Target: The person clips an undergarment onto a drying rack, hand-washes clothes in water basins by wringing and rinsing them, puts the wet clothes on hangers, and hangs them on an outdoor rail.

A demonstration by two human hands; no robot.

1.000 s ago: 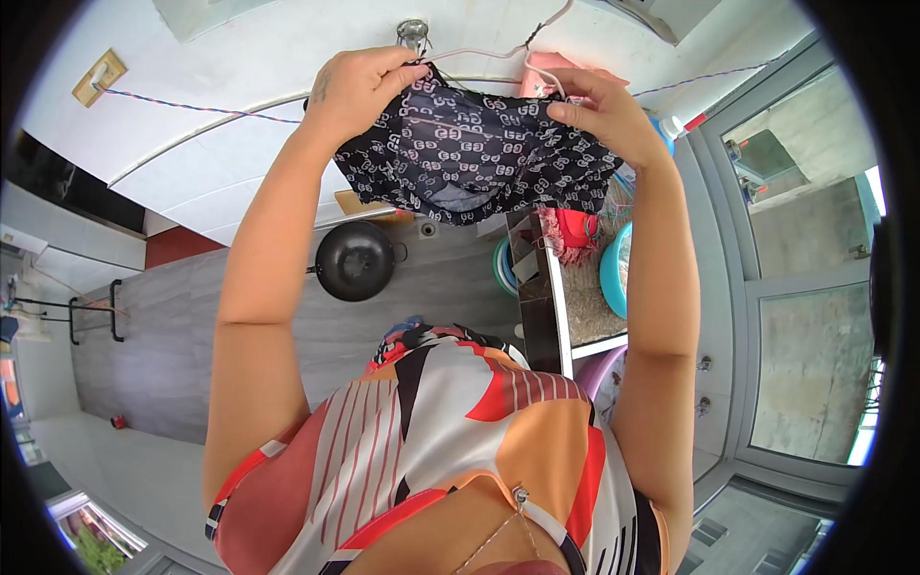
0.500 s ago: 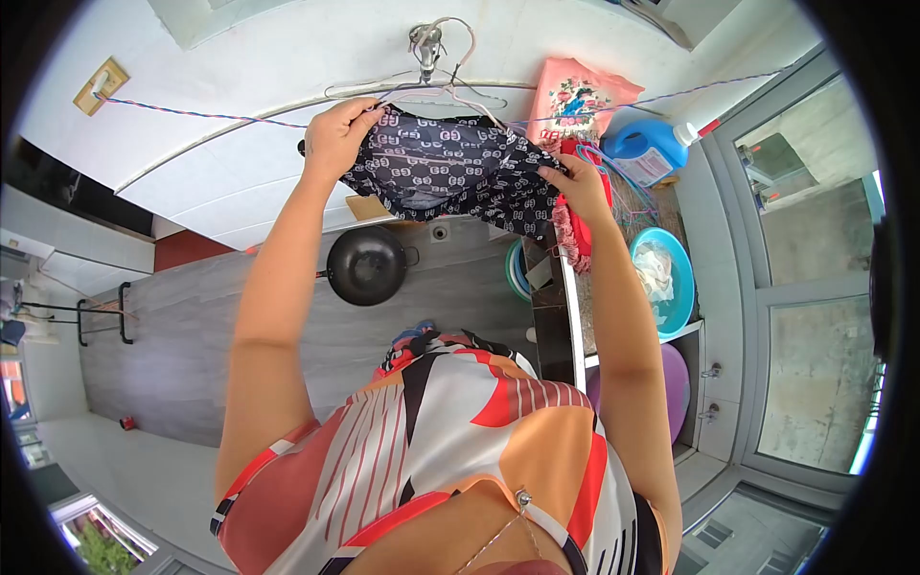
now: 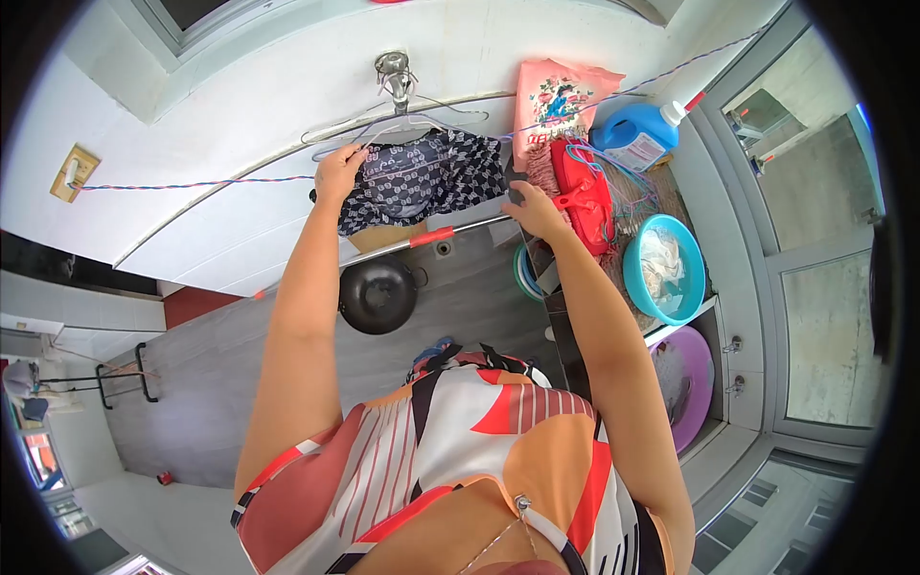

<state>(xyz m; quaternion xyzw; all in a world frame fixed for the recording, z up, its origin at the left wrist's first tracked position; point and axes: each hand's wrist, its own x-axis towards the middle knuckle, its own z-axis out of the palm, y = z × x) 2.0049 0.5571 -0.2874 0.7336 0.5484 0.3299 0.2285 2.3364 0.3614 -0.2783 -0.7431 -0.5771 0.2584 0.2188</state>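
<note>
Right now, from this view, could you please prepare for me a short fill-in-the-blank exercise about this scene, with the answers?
1. The left hand is at the upper ____ corner of the black patterned garment.
2. The black wok rests on the grey ____.
3. Next to the pink printed bag stands a ____ bottle with a white cap.
4. Lower than the turquoise basin is a ____ tub.

Missing words, in order: left; floor; blue; purple.

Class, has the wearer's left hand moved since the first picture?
Yes. Against the pink bag, the left hand has moved from overlapping it to below it in view.
</note>
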